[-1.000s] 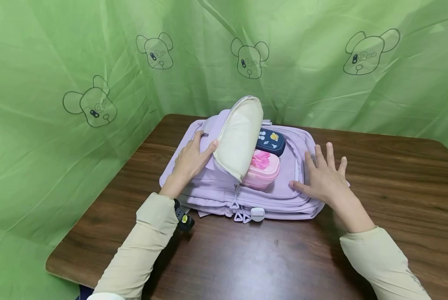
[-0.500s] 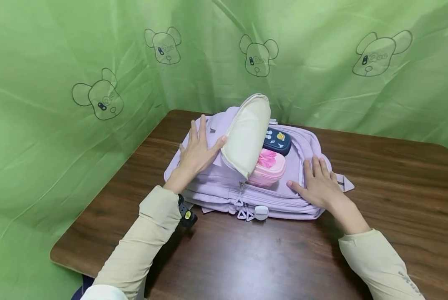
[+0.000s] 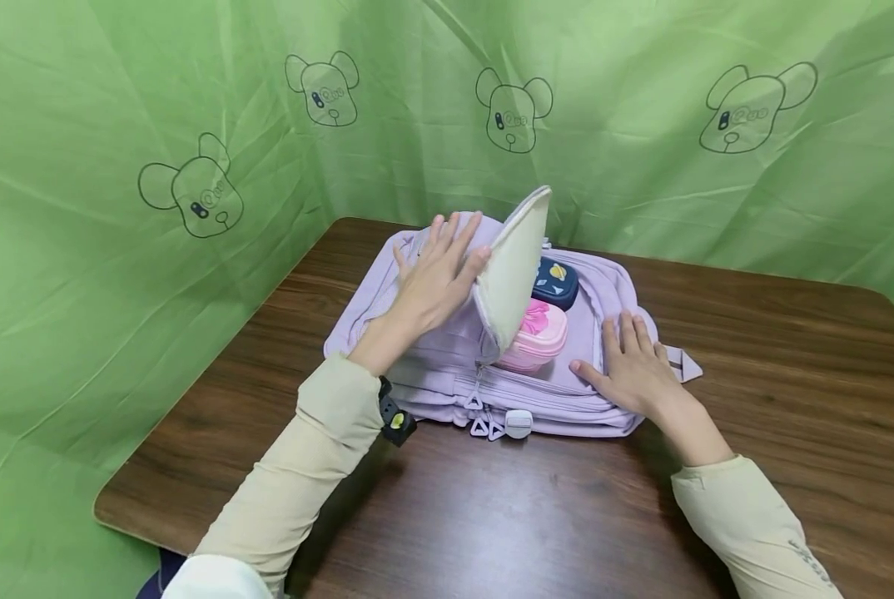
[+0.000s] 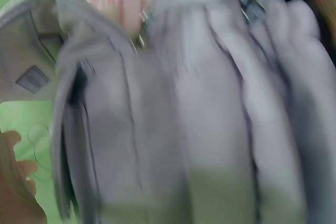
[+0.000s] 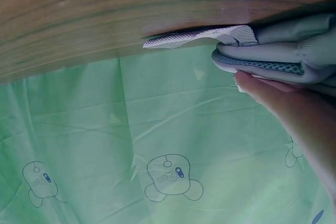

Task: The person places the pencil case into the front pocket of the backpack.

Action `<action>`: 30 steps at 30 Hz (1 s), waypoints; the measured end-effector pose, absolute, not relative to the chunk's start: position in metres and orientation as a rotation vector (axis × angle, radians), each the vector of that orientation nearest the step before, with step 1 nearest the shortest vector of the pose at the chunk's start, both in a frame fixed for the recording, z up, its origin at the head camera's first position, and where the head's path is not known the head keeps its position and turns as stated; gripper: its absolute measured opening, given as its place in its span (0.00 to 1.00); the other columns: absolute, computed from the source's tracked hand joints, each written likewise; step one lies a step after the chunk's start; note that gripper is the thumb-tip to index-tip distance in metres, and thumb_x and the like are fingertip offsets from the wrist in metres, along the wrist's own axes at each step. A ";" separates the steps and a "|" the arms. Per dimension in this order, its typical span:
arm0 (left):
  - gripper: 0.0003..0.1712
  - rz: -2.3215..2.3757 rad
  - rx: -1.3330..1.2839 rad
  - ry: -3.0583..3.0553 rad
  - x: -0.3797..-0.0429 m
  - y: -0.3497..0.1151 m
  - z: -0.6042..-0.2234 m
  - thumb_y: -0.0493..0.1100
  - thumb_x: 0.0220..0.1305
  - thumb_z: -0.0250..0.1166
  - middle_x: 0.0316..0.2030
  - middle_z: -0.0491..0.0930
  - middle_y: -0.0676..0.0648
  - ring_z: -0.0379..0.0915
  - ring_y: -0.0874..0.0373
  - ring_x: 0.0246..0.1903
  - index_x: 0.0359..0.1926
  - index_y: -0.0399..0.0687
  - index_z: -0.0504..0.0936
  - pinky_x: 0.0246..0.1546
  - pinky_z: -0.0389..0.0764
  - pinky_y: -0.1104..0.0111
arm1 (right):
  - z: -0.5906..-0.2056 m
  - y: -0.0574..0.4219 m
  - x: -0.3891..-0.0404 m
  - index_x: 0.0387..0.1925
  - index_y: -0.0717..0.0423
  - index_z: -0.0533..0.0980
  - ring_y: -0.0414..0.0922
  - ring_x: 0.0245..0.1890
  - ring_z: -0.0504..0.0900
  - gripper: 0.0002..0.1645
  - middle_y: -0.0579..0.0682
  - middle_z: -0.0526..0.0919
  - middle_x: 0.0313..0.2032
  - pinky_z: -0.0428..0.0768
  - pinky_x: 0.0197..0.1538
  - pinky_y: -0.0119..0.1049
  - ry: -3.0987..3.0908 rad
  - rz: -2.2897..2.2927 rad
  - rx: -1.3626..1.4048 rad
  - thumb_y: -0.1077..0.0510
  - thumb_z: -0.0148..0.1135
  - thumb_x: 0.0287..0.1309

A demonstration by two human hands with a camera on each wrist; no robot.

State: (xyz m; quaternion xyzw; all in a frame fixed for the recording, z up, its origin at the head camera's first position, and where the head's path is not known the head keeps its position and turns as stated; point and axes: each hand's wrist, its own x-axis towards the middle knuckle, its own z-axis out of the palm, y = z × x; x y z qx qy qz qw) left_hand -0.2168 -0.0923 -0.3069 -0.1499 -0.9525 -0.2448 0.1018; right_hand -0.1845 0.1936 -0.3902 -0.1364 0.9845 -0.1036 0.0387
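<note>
A lilac backpack [image 3: 424,366] lies flat on the table, its front pocket unzipped. The pocket's flap [image 3: 518,270] stands nearly upright and shows a cream lining. My left hand [image 3: 434,287] touches the flap's outer side with straight, spread fingers; in the left wrist view only part of that hand [image 4: 18,182] shows, at the left edge. Inside the pocket sit a pink case [image 3: 543,333] with a flower design and a navy case [image 3: 557,284] with a planet design, both partly hidden by the flap. My right hand [image 3: 634,370] rests flat on the backpack's right end.
The brown wooden table [image 3: 529,516] extends around the backpack. Behind it hangs a green curtain [image 3: 604,183] with printed bear outlines. Zip pulls [image 3: 484,426] and a buckle [image 3: 518,424] lie along the near side. A strap end [image 3: 682,364] sticks out at the right.
My left hand has moved right against the flap, which has tipped from leaning left to nearly upright. My right hand has come down onto the backpack's right end.
</note>
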 end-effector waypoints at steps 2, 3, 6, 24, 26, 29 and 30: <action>0.33 -0.733 -0.500 -2.819 -0.216 -0.081 -0.303 0.69 0.67 0.24 0.70 0.38 0.59 0.23 0.62 0.68 0.71 0.75 0.42 0.55 0.15 0.42 | -0.390 0.194 -0.184 0.68 0.73 0.43 0.70 0.66 0.35 0.57 0.75 0.37 0.67 0.44 0.59 0.69 3.017 -0.310 -0.415 0.29 0.40 0.61; 0.32 -0.734 -0.529 -2.823 -0.216 -0.074 -0.302 0.69 0.67 0.24 0.70 0.38 0.59 0.25 0.61 0.69 0.71 0.76 0.42 0.55 0.16 0.42 | -0.389 0.194 -0.184 0.68 0.73 0.44 0.69 0.66 0.35 0.57 0.74 0.37 0.67 0.44 0.59 0.69 3.017 -0.306 -0.412 0.29 0.40 0.61; 0.31 -0.739 -0.599 -2.839 -0.214 -0.053 -0.301 0.69 0.67 0.25 0.70 0.39 0.61 0.31 0.60 0.69 0.70 0.77 0.43 0.56 0.19 0.40 | -0.390 0.194 -0.184 0.68 0.73 0.44 0.69 0.66 0.35 0.57 0.74 0.37 0.67 0.44 0.59 0.69 3.009 -0.312 -0.410 0.29 0.40 0.61; 0.38 0.121 -0.661 -3.000 -0.197 0.026 -0.333 0.75 0.60 0.38 0.72 0.44 0.55 0.37 0.54 0.70 0.70 0.78 0.48 0.56 0.27 0.34 | -0.395 0.190 -0.186 0.67 0.75 0.46 0.68 0.67 0.38 0.47 0.74 0.39 0.67 0.48 0.58 0.69 3.023 -0.281 -0.477 0.42 0.46 0.64; 0.38 0.126 -0.659 -3.004 -0.197 0.026 -0.333 0.75 0.59 0.38 0.72 0.44 0.55 0.37 0.54 0.70 0.70 0.78 0.48 0.56 0.28 0.34 | -0.396 0.189 -0.186 0.67 0.74 0.45 0.68 0.66 0.38 0.47 0.74 0.39 0.67 0.48 0.58 0.69 3.019 -0.288 -0.484 0.43 0.45 0.64; 0.38 0.082 -0.663 -3.012 -0.198 0.025 -0.334 0.76 0.60 0.37 0.72 0.44 0.55 0.37 0.54 0.70 0.70 0.77 0.49 0.58 0.30 0.36 | -0.398 0.189 -0.187 0.67 0.74 0.45 0.68 0.67 0.38 0.46 0.74 0.39 0.67 0.47 0.58 0.69 3.015 -0.302 -0.488 0.43 0.45 0.65; 0.38 0.059 -0.664 -3.016 -0.198 0.025 -0.334 0.76 0.60 0.36 0.72 0.45 0.54 0.37 0.55 0.70 0.70 0.77 0.50 0.59 0.31 0.37 | -0.399 0.190 -0.187 0.67 0.74 0.45 0.68 0.67 0.38 0.46 0.74 0.39 0.67 0.47 0.58 0.69 3.014 -0.308 -0.485 0.43 0.45 0.64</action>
